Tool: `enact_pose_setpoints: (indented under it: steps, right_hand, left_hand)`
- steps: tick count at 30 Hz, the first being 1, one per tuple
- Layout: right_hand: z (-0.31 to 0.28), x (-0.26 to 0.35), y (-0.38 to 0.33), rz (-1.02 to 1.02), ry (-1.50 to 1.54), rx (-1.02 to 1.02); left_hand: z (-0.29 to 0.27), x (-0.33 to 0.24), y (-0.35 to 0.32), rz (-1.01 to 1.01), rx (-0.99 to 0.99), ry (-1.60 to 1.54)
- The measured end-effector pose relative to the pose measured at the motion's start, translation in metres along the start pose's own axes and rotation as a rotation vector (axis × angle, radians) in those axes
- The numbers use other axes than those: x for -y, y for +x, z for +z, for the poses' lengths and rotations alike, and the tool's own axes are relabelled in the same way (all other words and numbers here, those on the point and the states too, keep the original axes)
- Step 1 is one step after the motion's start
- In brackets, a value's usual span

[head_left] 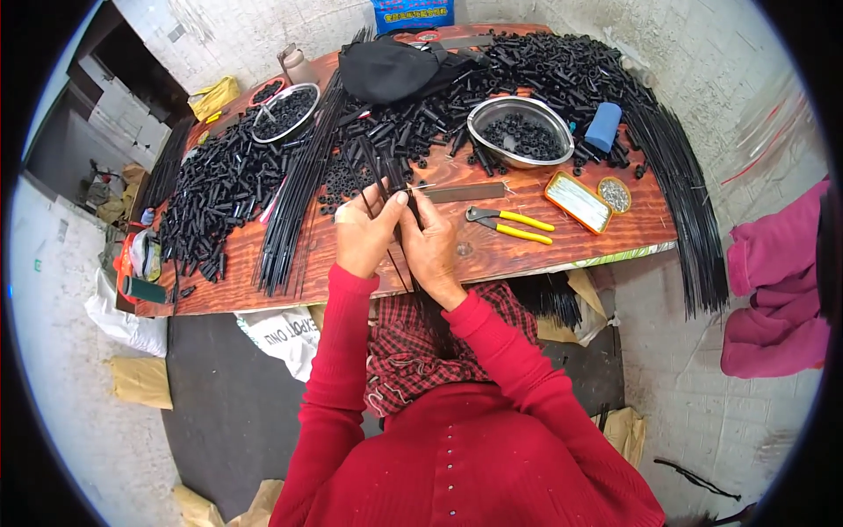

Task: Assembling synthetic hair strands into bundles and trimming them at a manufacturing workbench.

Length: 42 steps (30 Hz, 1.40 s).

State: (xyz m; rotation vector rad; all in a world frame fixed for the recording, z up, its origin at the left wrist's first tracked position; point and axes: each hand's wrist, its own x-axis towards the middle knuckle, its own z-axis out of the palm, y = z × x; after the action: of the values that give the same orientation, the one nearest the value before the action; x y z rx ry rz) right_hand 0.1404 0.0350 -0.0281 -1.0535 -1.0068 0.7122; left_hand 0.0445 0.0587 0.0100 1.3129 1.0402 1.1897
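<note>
There are two hands [367, 232] [430, 248], two silver bowls [520, 162] [274, 140] and one pliers [486, 219].

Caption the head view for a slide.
Left hand and right hand hold thin black rods at a wooden table, near yellow-handled end-cutting pliers and a metal bowl of small black parts.

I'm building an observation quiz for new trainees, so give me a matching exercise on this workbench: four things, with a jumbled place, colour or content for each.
Column one
1. Pliers
2. Thin black strips
3. Oval metal bowl
4. Rectangular box

Column two
A. Between the left hand and right hand
B. Orange-edged, holding pale thin pins
C. Yellow handles, lying on the table
D. Silver, holding small black parts

Right pairs: 1-C, 2-A, 3-D, 4-B
</note>
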Motion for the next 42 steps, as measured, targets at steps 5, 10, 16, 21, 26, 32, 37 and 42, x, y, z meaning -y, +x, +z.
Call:
enact_pose_setpoints:
  steps: [5, 10, 16, 21, 26, 32, 37, 42]
  right_hand:
    - [0.001, -0.009, -0.006, -0.051, -0.064, 0.015]
    - [-0.002, 0.004, -0.007, -0.085, -0.051, 0.012]
    - [0.002, -0.008, -0.011, -0.189, -0.096, -0.02]
    - [-0.002, -0.002, -0.014, -0.137, -0.104, 0.03]
    - [-0.002, -0.001, -0.012, -0.161, -0.077, -0.027]
    - [-0.001, -0.001, -0.011, -0.163, -0.058, -0.028]
    - [-0.002, -0.005, -0.012, -0.124, -0.073, -0.019]
    - [0.0, -0.008, -0.012, -0.152, -0.122, 0.003]
  left_hand:
    - [-0.002, -0.017, -0.008, -0.017, -0.035, 0.067]
    - [-0.006, -0.019, -0.006, 0.017, 0.001, 0.087]
    - [0.002, -0.029, -0.017, 0.158, -0.185, 0.565]
    - [0.003, -0.02, -0.019, 0.083, -0.158, 0.305]
    - [0.015, -0.011, -0.022, 0.119, -0.21, 0.121]
    - [0.017, -0.009, -0.025, 0.13, -0.206, 0.028]
    - [0.02, -0.008, -0.023, 0.14, -0.199, 0.001]
    - [0.015, -0.001, -0.021, 0.147, -0.225, 0.02]
